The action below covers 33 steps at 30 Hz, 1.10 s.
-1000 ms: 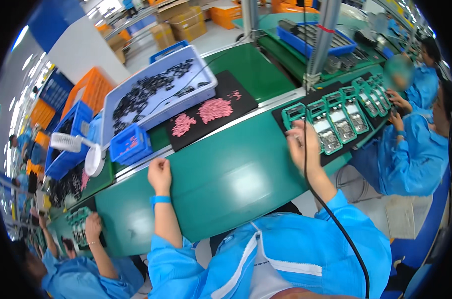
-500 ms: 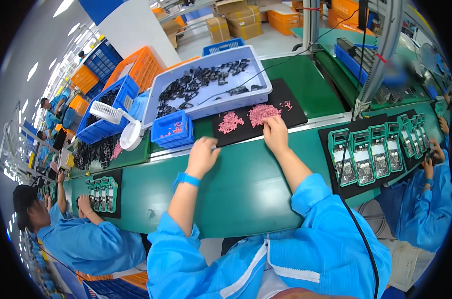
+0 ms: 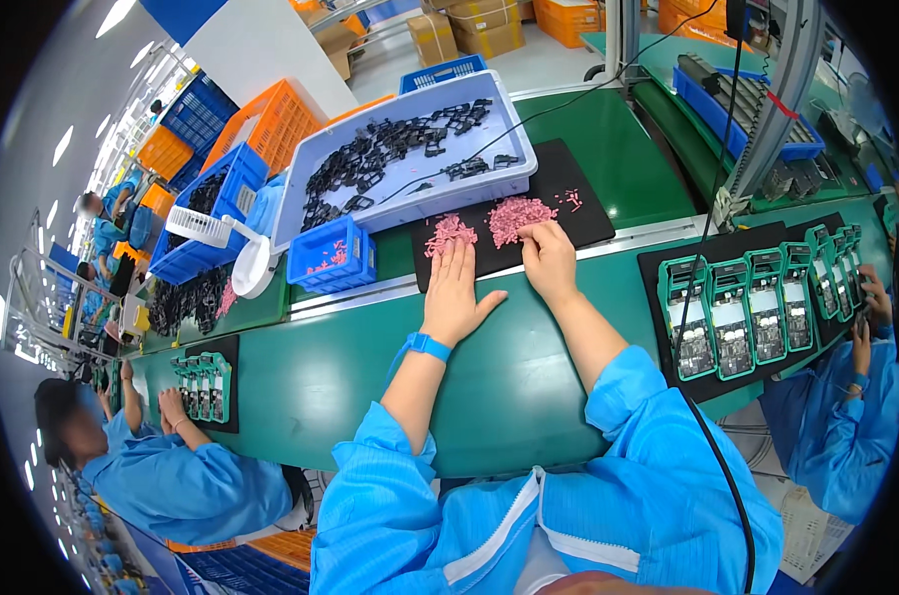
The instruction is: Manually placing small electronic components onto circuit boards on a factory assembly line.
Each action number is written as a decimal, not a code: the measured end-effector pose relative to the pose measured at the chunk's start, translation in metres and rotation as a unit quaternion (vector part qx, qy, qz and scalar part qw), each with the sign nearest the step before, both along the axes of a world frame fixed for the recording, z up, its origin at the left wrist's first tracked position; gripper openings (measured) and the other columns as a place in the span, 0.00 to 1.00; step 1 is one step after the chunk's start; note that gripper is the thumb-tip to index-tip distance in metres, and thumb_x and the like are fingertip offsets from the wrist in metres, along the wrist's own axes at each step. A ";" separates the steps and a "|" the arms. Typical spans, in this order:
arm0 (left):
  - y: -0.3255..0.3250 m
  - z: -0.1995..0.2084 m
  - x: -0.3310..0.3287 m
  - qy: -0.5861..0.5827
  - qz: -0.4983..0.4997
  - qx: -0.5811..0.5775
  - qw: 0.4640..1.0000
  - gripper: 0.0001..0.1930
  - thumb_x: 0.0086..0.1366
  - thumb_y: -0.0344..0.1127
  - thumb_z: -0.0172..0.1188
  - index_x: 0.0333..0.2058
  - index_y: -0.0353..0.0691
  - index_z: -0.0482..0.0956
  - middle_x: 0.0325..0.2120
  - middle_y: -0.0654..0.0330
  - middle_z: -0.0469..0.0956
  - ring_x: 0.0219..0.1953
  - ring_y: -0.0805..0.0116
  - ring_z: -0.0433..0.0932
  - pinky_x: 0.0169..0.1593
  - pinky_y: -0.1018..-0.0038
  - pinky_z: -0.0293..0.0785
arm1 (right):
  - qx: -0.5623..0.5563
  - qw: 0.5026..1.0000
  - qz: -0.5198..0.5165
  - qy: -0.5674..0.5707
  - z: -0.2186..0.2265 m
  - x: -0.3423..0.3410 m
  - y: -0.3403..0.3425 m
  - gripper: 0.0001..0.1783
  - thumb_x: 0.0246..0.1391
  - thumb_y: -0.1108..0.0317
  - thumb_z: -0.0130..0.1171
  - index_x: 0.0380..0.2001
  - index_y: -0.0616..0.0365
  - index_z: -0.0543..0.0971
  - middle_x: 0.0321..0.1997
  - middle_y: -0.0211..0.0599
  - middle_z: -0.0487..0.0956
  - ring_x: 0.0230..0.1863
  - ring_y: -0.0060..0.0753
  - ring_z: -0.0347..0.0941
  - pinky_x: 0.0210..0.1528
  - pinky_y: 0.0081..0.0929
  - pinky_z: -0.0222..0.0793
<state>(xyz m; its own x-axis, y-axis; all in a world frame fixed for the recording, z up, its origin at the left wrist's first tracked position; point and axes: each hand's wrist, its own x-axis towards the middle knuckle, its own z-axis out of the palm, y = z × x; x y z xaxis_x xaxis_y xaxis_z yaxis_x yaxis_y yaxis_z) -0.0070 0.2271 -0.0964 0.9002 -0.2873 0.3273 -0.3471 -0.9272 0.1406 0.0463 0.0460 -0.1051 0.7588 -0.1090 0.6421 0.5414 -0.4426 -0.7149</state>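
Small, slender pink pieces [image 3: 510,221] lie loose before you on a black mat [image 3: 571,166], gathered in a partly hidden left heap [image 3: 448,226] and a broader right heap [image 3: 525,209]. A few strays [image 3: 571,199] sit scattered just beside the latter.

Counter [image 3: 494,372]: glossy green, across the frame's middle
Centre mat [image 3: 561,174]: black, flat
Right mat [image 3: 732,244]: black
Left mat [image 3: 228,346]: black, lower left
Tub [image 3: 449,203]: pale lavender, upper centre
Small bin [image 3: 338,277]: blue

The left hand [image 3: 458,302] has unfolded and reached the smaller pink pile [image 3: 450,227].
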 end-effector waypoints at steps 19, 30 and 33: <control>0.048 0.096 -0.077 0.024 -0.031 -0.116 0.992 0.19 0.56 0.32 0.64 0.48 0.36 0.77 0.51 0.46 0.74 0.53 0.46 0.73 0.55 0.62 0.71 | 0.038 0.999 0.002 0.013 -0.008 0.007 -0.002 0.07 0.47 0.78 0.55 0.29 0.57 0.80 0.31 0.41 0.77 0.37 0.45 0.75 0.40 0.36 0.71; 0.011 0.281 -0.180 -0.006 -0.319 -0.157 0.935 0.15 0.54 0.37 0.66 0.37 0.33 0.82 0.32 0.51 0.82 0.34 0.57 0.82 0.38 0.67 0.78 | -0.192 0.981 -0.002 0.028 0.001 -0.003 0.001 0.19 0.42 0.78 0.56 0.37 0.46 0.84 0.33 0.37 0.72 0.40 0.43 0.71 0.43 0.37 0.69; -0.006 0.269 -0.134 -0.011 -0.279 -0.190 0.941 0.07 0.56 0.30 0.62 0.34 0.34 0.82 0.31 0.52 0.81 0.31 0.56 0.80 0.33 0.69 0.75 | -0.179 0.983 0.004 0.033 -0.011 0.003 -0.011 0.17 0.43 0.77 0.55 0.34 0.45 0.85 0.32 0.37 0.72 0.40 0.42 0.71 0.43 0.37 0.70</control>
<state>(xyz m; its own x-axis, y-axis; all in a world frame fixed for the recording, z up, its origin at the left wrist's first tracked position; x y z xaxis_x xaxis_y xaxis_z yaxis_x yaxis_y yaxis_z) -0.1411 0.2208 0.1731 0.6365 -0.5717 0.5177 -0.7712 -0.4849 0.4125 0.0492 0.0347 -0.1160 0.8002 0.1216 0.5872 0.5034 -0.6684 -0.5476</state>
